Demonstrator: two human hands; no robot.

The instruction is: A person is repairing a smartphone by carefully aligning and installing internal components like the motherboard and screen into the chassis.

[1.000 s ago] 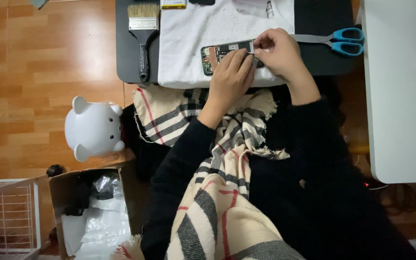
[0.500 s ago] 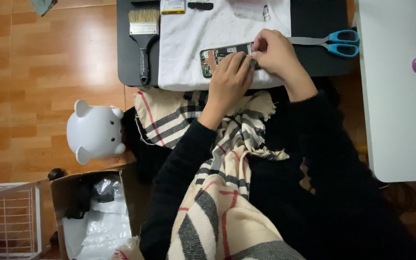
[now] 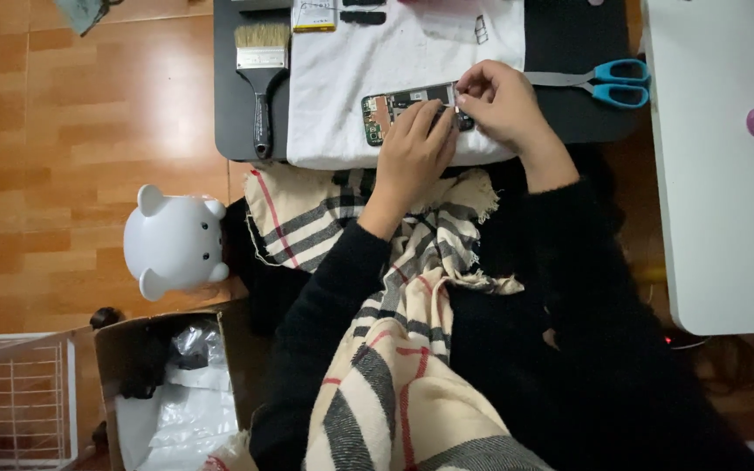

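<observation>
Here my left hand [image 3: 412, 153] presses down on the opened phone [image 3: 403, 109], which lies on the white cloth [image 3: 351, 78] on the dark tray [image 3: 237, 105]. My right hand [image 3: 499, 105] has its fingertips pinched together at the phone's right end, near the blue scissors [image 3: 604, 80]

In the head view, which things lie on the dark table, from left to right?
Brush → white cloth → opened phone → left hand → right hand → scissors.
</observation>
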